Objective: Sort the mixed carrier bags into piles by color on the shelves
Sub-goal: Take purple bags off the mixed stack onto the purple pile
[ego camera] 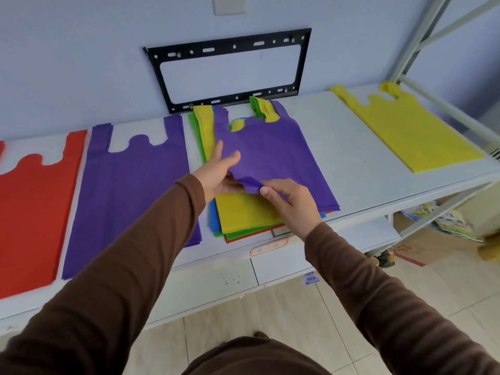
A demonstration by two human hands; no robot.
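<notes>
A mixed stack of carrier bags (243,215) lies mid-shelf, with yellow, green, blue and red edges showing. A purple bag (273,147) lies on top of it, its near left corner lifted. My left hand (219,169) holds that corner from the left, thumb on top and fingers underneath. My right hand (289,198) pinches the folded corner between thumb and fingers. A purple pile (130,185) lies to the left of the stack, a red pile (35,201) at the far left, and a yellow pile (405,125) at the right.
The white shelf (349,163) runs along a pale blue wall with a black metal bracket (230,69) mounted behind the stack. A shelving upright (422,39) rises at the right. Cardboard boxes and packets (443,234) sit on the tiled floor below right.
</notes>
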